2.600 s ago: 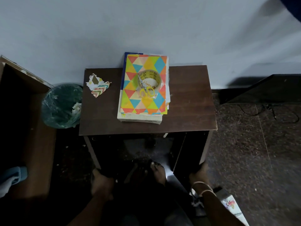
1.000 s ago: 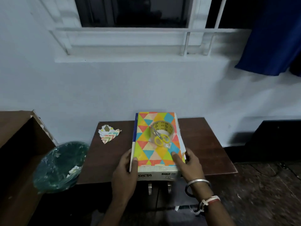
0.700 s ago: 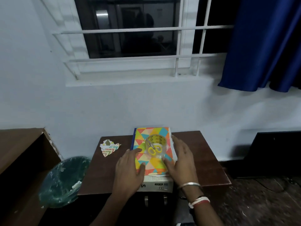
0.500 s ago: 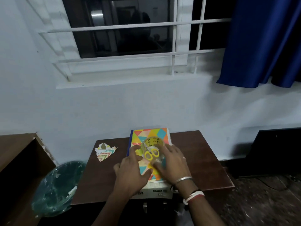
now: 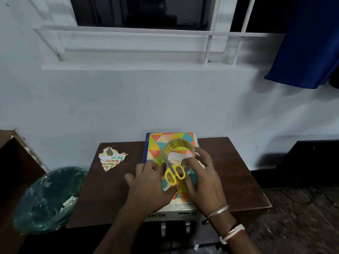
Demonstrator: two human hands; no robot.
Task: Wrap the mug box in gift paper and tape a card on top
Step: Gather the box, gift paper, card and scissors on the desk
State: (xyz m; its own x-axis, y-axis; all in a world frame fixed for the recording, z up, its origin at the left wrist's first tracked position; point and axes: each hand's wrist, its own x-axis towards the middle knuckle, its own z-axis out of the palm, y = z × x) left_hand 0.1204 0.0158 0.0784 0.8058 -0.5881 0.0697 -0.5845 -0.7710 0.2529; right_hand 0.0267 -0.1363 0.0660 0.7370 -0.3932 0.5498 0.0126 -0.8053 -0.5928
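A white mug box (image 5: 171, 211) lies on the brown table (image 5: 229, 171) with a folded sheet of triangle-patterned gift paper (image 5: 156, 149) on top. On the paper are a roll of clear tape (image 5: 178, 143), yellow-handled scissors (image 5: 174, 174) and a white card (image 5: 175, 158) seen through the roll. My right hand (image 5: 201, 178) grips the tape roll, thumb inside and fingers round its right side. My left hand (image 5: 148, 187) holds the scissors, index finger at the blades and thumb under the handles. The roll is tilted up at its near side.
Torn gift paper scraps (image 5: 112, 158) lie at the table's far left. A green lined bin (image 5: 47, 197) stands left of the table, beside a wooden cabinet (image 5: 11, 162). The wall runs right behind the table. A dark low unit (image 5: 302, 162) is on the right.
My hands moved from the table legs to the box sides, then onto the paper. Now they have closed on the tape roll and scissors, and the roll has tipped up.
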